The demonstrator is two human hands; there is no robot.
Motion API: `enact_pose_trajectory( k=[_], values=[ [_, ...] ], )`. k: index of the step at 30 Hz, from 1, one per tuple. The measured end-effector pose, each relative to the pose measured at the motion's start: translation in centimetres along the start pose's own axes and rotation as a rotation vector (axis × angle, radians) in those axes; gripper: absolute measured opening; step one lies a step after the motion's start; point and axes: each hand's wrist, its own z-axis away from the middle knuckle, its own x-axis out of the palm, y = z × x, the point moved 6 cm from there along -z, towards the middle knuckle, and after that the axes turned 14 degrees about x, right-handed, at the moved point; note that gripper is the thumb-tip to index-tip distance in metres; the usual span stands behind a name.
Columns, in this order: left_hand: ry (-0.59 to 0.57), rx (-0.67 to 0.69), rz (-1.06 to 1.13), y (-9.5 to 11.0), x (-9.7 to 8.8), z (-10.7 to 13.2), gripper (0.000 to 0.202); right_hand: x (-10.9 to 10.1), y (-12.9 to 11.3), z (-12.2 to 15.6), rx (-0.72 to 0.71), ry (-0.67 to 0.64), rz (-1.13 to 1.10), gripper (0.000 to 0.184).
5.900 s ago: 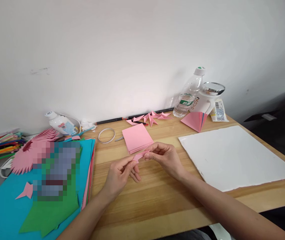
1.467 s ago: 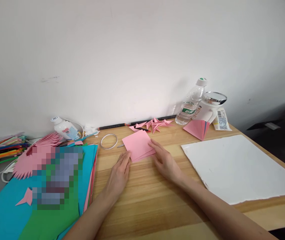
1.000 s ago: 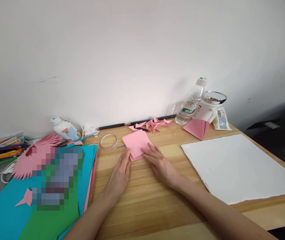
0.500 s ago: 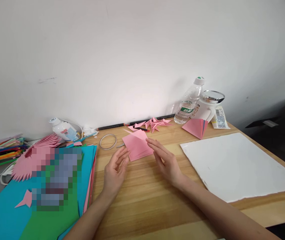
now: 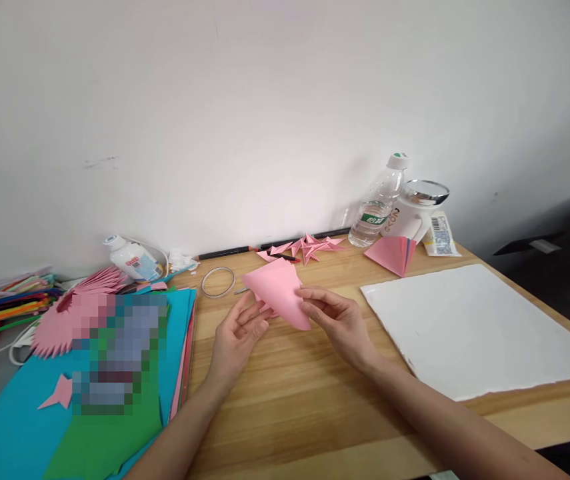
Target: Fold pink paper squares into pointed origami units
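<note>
Near the left edge of the desk [image 5: 275, 413], a jagged cut of green paper [image 5: 109, 443] lies on a stack of turquoise sheets [image 5: 15, 417], as does a small pink folded paper shape [image 5: 61, 392]. Along the right edge rests a large flat white board [image 5: 469, 333]. Midway across the wood between them, the right hand [image 5: 343, 323] pinches one side of a thin pink paper sheet [image 5: 279, 290], thumb against fingers, and the sheet bows upward, its near corner lifted. The left hand [image 5: 235, 337] is half open, fingers loosely curled at the sheet's left side; whether they touch it I cannot tell. More pink paper [image 5: 269, 312] shows beneath. Slightly farther off lies a thin, pale round ring [image 5: 202, 283]. Pointed pink folded paper stars [image 5: 309, 249] sit by the far edge, next to a slim black pen [image 5: 225, 253]. At the far right corner stand a clear plastic water bottle [image 5: 373, 215] and a white mug with a shiny rim [image 5: 406, 219], with a pink folded paper fan [image 5: 389, 255] just before them.
</note>
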Motion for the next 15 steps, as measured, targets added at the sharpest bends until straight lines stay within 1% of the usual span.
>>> enact_pose_trajectory(
  k=[2, 4, 6, 9, 12, 15],
  values=[
    [-0.027, 0.006, 0.042, -0.1, 0.3, 0.0, 0.075, 0.4, 0.1, 0.1, -0.019, -0.046, -0.003, 0.022],
    [-0.064, 0.017, 0.073, -0.1, 0.6, 0.0, 0.073, 1.0, 0.0, 0.3, -0.079, -0.118, 0.038, 0.023],
    [-0.075, 0.018, 0.068, 0.0, 0.7, 0.0, 0.067, 1.7, -0.1, 0.7, -0.146, -0.174, 0.122, 0.025],
    [-0.056, -0.011, -0.015, 0.1, 0.6, 0.1, 0.053, 2.5, 0.0, 1.2, -0.205, -0.232, 0.234, 0.028],
    [-0.096, -0.07, -0.104, 0.3, 0.8, 0.2, 0.043, 2.8, 0.2, 1.4, -0.211, -0.25, 0.26, 0.03],
    [-0.128, -0.06, -0.11, 0.5, 1.3, 0.2, 0.043, 2.5, 0.3, 1.2, -0.195, -0.197, 0.252, 0.034]
  ],
)
